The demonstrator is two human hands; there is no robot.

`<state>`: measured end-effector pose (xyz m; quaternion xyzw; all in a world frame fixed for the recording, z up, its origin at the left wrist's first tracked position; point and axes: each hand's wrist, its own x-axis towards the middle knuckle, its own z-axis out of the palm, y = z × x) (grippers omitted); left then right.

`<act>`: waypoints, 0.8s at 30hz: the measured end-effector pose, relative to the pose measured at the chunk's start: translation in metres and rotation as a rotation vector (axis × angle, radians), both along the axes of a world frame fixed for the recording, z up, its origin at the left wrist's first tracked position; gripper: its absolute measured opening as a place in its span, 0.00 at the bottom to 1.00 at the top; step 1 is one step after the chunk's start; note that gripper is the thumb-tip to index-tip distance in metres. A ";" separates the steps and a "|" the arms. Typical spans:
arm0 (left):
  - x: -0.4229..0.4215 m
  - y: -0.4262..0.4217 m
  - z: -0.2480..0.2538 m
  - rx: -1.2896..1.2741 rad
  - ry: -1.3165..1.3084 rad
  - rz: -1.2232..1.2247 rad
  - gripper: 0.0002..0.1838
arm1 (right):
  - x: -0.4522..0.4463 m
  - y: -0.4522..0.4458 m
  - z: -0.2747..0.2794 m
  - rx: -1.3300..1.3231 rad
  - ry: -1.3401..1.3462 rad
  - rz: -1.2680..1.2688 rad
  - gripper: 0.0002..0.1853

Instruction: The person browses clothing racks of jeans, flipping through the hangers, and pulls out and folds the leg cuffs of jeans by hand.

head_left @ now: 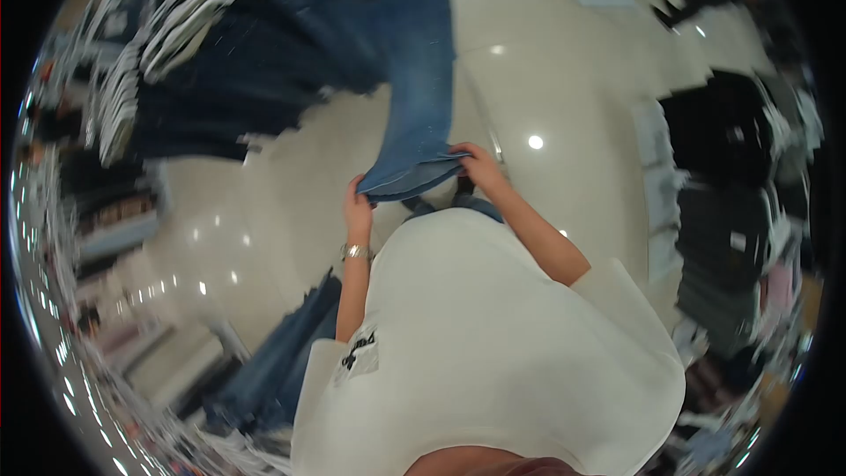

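A pair of blue jeans [416,88] hangs from the rack at the top, its lower end drawn out toward me. My left hand [357,197] grips one corner of the wide leg hem, thumb and fingers closed on the denim. At the opposite corner, my right hand [476,164] pinches the same hem. Between both hands the leg opening is stretched sideways and gapes a little. A metal watch [356,252] is on my left wrist.
White hangers [189,13] carry dark jeans [229,79] at the upper left. More jeans [278,361] hang at the lower left. Folded dark garments [718,203] lie on a white shelf [659,189] at the right. The shiny tiled floor [564,97] reflects ceiling lights.
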<state>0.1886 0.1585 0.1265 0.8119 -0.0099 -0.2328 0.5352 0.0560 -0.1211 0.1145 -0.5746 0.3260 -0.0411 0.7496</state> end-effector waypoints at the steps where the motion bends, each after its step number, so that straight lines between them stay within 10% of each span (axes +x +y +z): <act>1: 0.006 0.000 0.002 -0.073 0.026 -0.042 0.24 | 0.006 0.001 0.004 -0.013 -0.017 -0.015 0.20; 15: 0.015 -0.026 -0.004 -0.294 0.610 -0.424 0.23 | 0.003 0.056 0.070 -0.149 0.068 0.193 0.17; 24: 0.037 0.005 -0.069 -0.409 1.181 -0.160 0.13 | 0.021 0.073 0.074 -0.039 -0.050 0.169 0.17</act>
